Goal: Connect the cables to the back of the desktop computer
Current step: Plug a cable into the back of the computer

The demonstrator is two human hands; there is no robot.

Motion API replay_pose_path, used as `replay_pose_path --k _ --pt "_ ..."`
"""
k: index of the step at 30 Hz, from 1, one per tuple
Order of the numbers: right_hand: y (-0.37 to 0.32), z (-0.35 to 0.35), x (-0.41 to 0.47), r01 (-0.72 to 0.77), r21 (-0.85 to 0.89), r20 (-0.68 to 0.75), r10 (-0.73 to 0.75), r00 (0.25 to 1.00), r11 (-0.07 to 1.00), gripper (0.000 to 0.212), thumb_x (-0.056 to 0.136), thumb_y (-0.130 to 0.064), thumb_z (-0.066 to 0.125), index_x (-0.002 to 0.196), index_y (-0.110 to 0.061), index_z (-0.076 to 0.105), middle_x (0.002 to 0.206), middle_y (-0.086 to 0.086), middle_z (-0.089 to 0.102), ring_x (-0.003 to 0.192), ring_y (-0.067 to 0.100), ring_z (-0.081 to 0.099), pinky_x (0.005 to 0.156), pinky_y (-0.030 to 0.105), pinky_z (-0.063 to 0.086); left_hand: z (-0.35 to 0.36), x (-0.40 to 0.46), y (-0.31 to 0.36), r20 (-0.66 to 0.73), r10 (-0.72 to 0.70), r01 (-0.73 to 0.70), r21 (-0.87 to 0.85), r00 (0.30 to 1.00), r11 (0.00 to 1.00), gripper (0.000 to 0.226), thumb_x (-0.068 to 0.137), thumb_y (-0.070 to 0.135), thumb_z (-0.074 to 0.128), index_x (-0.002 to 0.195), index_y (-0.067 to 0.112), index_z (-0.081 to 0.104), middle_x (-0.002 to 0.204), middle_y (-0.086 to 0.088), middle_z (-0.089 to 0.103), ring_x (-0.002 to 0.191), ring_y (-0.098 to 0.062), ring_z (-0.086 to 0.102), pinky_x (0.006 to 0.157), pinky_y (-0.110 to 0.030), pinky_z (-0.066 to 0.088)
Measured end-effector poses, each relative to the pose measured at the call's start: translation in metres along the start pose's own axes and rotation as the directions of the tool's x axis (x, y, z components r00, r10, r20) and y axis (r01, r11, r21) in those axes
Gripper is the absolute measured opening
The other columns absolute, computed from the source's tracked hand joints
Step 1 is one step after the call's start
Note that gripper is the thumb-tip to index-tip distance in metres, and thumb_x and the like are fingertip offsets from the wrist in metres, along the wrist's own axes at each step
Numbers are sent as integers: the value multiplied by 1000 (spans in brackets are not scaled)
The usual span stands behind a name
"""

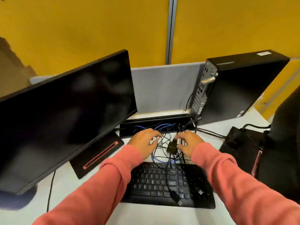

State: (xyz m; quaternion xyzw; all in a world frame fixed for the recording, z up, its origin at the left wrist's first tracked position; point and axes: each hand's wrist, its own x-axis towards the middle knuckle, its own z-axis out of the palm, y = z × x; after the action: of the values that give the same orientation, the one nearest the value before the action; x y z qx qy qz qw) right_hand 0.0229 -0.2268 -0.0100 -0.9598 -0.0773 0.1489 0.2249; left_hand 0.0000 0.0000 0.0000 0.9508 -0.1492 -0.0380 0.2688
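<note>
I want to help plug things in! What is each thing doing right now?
Monitor: screen dark.
Computer: upright, back ports facing the hands.
Cables: tangled loose on the desk.
Keyboard: flat, cable ends lying on it.
Left hand: among the cables.
Right hand: at a black plug.

At frame centre, both hands, left hand [145, 140] and right hand [188, 142], rest in tangled cables [164, 143] between keyboard [168, 184] and desktop computer [240, 88] at upper right.

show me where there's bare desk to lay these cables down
Bare desk lies between the left monitor's base and the keyboard, and behind the cable tray. Between both hands it is crowded with tangled cables.
</note>
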Motion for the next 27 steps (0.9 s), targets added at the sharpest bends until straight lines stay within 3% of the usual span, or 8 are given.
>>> replay_pose_path --k 3,9,13,17,22,27 --pt "7 27 -3 -80 -9 58 80 995 997 54 92 -29 67 142 -39 47 135 -1 44 126 26 47 109 43 40 28 -1 -9 61 -36 32 63 997 998 38 102 34 53 141 34 53 137 10 52 130 -14 45 111 -38 36" --pt "23 66 2 -80 7 -15 80 997 997 59 95 -33 63 146 -46 36 130 -3 48 120 26 43 101 45 42 90 0 -32 26 -93 92 44 995 995 49 99 36 58 147 36 47 151 5 38 140 -20 37 115 -43 32" --pt "34 81 0 -20 64 -83 26 996 998 61 95 -33 63 147 -46 35 125 -6 47 117 23 41 99 44 42 122 -9 -40 -42 -116 113 -73 992 991 46 99 33 56 144 36 49 156 3 30 140 -23 39 112 -51 40" --pt "41 97 -4 31 170 -122 -11 993 985 63 96 -30 60 151 -46 32 126 -9 46 113 19 41 97 41 39 134 -15 -42 -128 -81 81 -9 988 997 45 102 34 52 147 34 46 159 0 28 139 -24 40 110 -48 42" --pt "43 109 -4 64 140 -123 -47 991 988 66 99 -35 54 153 -51 21 130 -15 40 117 13 36 92 35 30 140 -17 -46 -144 -71 75 17 987 997 47 103 41 45 150 34 43 161 2 25 140 -20 38 112 -47 40" --pt "49 109 -4 116 117 -105 -103 989 986 68 100 -40 50 153 -54 11 137 -14 39 123 16 37 104 44 37 144 -19 -48 -176 -42 53 59 983 997 48 103 50 30 148 38 42 161 5 23 142 -17 35 112 -43 38"
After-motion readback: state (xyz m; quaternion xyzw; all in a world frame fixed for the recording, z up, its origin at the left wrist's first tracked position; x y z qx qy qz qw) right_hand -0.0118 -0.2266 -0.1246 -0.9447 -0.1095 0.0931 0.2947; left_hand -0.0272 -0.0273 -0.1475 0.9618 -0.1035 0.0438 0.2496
